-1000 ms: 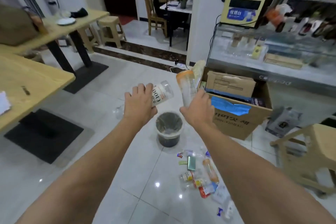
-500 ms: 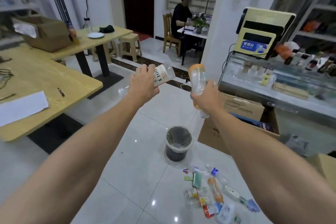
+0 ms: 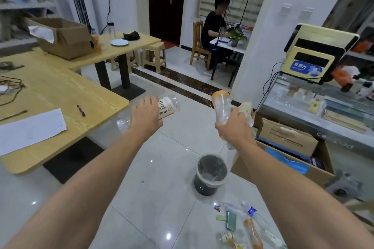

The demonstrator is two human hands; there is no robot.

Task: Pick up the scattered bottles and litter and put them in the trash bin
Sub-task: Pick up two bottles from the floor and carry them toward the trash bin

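The left hand (image 3: 145,116) is gripping a clear bottle with a white label (image 3: 167,106), fingers curled over its middle. The bottle is lying tilted, with its base pointing up and away. This hand is hovering high above the trash bin (image 3: 202,187) and off to the bin's left.

The right hand (image 3: 234,127) is clutching an orange-capped bottle (image 3: 221,105), held nearly upright with the orange end on top. A pale crumpled scrap (image 3: 246,107) is pressing against the same hand; whether the fingers are pinching it I cannot tell. This hand is hanging almost directly above the bin, slightly to its right.

The bin is standing upright on the tiled floor. The scattered litter (image 3: 238,226), bottles and wrappers, is lying on the floor just in front of the bin. An open cardboard box (image 3: 287,139) is sitting just beside the bin on its right, and a wooden table (image 3: 60,91) is standing well to its left.
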